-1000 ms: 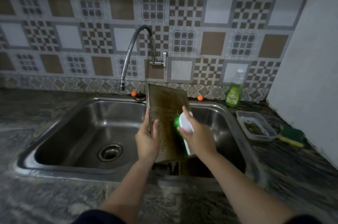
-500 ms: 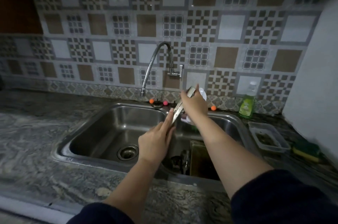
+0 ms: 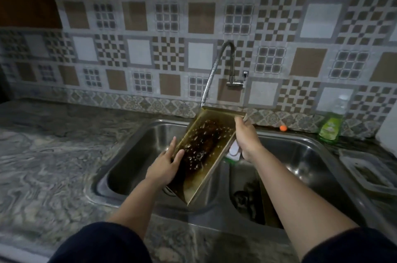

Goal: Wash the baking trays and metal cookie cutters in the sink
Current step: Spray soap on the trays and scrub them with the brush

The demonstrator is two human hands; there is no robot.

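Observation:
A rectangular metal baking tray (image 3: 206, 151) with a dark stained bottom is held tilted over the double sink (image 3: 217, 204), its upper end right under the faucet spout (image 3: 203, 101). Water droplets scatter across its inner face. My left hand (image 3: 165, 165) grips the tray's lower left rim, thumb inside. My right hand (image 3: 247, 138) grips the upper right rim, and a white and green scrub brush (image 3: 233, 152) shows just beneath its palm. Another tray (image 3: 268, 207) stands in the right basin beside dark metal pieces (image 3: 243, 198), too dim to identify.
A green dish soap bottle (image 3: 329, 127) stands on the counter behind the right basin, next to a small orange ball (image 3: 283, 127). A clear plastic container (image 3: 365, 173) lies on the right counter. Marbled countertop (image 3: 53, 155) extends left of the sink.
The tray, earlier scrubbed upright and then held edge-on, now has its inner face turned toward me under the spout. My left hand moved to its lower rim; the brush dropped below my right palm.

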